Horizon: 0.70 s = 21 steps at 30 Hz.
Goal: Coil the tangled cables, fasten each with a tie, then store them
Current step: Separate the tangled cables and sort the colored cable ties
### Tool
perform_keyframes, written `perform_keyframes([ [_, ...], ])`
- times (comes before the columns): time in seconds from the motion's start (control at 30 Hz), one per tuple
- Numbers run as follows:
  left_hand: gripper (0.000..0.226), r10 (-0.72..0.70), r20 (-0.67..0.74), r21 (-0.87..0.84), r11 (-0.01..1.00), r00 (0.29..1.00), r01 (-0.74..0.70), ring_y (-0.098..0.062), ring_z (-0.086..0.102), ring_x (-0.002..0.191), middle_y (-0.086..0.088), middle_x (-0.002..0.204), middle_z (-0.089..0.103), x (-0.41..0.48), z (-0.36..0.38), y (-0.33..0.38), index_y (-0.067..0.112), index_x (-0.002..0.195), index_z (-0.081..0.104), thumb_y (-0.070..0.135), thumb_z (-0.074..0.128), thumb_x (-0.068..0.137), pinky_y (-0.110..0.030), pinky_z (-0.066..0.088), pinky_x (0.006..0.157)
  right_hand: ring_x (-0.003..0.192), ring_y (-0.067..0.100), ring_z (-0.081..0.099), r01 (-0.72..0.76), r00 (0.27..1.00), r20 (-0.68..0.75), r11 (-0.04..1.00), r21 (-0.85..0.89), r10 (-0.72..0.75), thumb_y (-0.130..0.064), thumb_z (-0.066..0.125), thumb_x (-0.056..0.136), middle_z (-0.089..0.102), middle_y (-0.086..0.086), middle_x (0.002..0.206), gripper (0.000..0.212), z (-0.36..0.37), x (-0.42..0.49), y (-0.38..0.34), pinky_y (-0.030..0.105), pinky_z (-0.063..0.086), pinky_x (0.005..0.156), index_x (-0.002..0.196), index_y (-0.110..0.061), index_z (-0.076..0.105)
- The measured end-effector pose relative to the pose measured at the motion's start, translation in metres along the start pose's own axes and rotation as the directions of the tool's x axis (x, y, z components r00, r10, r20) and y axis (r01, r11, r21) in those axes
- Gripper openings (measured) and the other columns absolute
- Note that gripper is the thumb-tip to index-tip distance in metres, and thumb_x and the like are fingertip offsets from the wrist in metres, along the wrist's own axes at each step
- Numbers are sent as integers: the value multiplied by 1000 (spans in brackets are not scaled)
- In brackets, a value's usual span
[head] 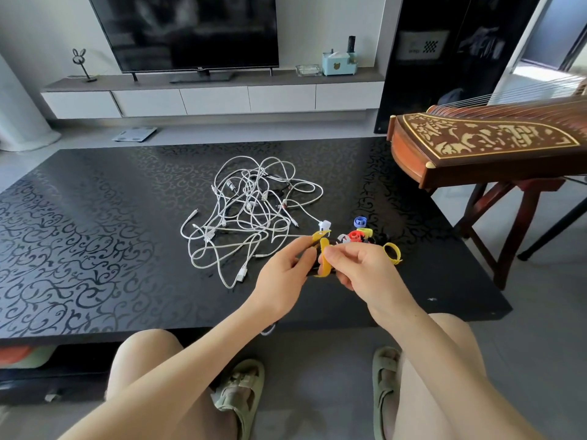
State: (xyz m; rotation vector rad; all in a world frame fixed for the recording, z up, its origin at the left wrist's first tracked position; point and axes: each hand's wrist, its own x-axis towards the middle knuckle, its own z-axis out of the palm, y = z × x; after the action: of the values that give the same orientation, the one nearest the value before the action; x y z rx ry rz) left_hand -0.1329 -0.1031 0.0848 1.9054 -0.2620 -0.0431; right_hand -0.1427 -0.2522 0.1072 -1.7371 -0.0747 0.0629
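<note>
Pinching a yellow tie (324, 268) between my left hand (282, 271) and right hand (365, 268), just right of the tangled cables (247, 211), toward the surface's (79, 233) near edge. Loose ties (362, 233) sit right of the cables; left of them spreads bare surface.

One left hand (281, 274), one right hand (359, 268), one white cable tangle (251, 211), at least five ties (360, 222), one zither (476, 144)
</note>
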Motion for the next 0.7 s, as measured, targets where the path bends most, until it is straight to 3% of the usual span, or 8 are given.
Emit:
perform_keyframes([
  [0.2, 29, 44, 47, 55, 997, 998, -46, -5, 44, 56, 15, 70, 60, 0, 1, 0, 41, 118, 57, 25, 39, 102, -28, 36, 58, 46, -4, 52, -71, 996, 49, 995, 63, 68, -15, 56, 94, 60, -14, 49, 25, -5, 1, -7, 5, 38, 47, 77, -7, 72],
  [0.3, 33, 87, 50, 95, 991, 995, -92, 5, 49, 56, 26, 64, 58, 0, -2, 0, 37, 127, 53, 21, 38, 102, -10, 34, 55, 45, -2, 49, -86, 995, 54, 994, 73, 82, -17, 57, 94, 59, -13, 49, 25, -6, 1, -9, 8, 36, 48, 75, -10, 72],
  [0.4, 34, 97, 56, 114, 988, 994, -103, 10, 50, 56, 30, 61, 55, -1, -5, 1, 33, 128, 52, 17, 38, 102, -5, 34, 55, 47, 2, 37, -82, 995, 65, 994, 69, 77, -19, 57, 94, 59, -13, 51, 27, -7, 0, -9, 14, 32, 50, 73, -13, 73],
  [0.57, 34, 50, 109, 42, 998, 993, -55, -6, 35, 53, 10, 64, 46, 4, -8, -6, 36, 122, 56, 16, 37, 102, -21, 32, 56, 48, 1, 40, -78, 992, 103, 993, 88, 69, -19, 57, 93, 60, -14, 54, 25, -6, -1, -7, 14, 31, 50, 75, -11, 72],
  [0.63, 35, 44, 121, -2, 999, 992, -45, -7, 34, 54, 3, 67, 46, 4, -9, -7, 35, 122, 57, 15, 37, 102, -19, 32, 54, 50, 2, 38, -87, 991, 112, 991, 105, 75, -19, 58, 92, 58, -12, 53, 25, -6, -1, -6, 14, 31, 49, 74, -12, 73],
  [0.7, 35, 48, 135, -98, 995, 990, -35, -4, 34, 53, 8, 66, 47, 4, -9, -7, 33, 120, 58, 12, 36, 102, -15, 32, 52, 53, 4, 35, -93, 990, 119, 987, 130, 78, -19, 59, 92, 54, -11, 53, 26, -7, 0, -6, 15, 29, 50, 72, -13, 74],
])
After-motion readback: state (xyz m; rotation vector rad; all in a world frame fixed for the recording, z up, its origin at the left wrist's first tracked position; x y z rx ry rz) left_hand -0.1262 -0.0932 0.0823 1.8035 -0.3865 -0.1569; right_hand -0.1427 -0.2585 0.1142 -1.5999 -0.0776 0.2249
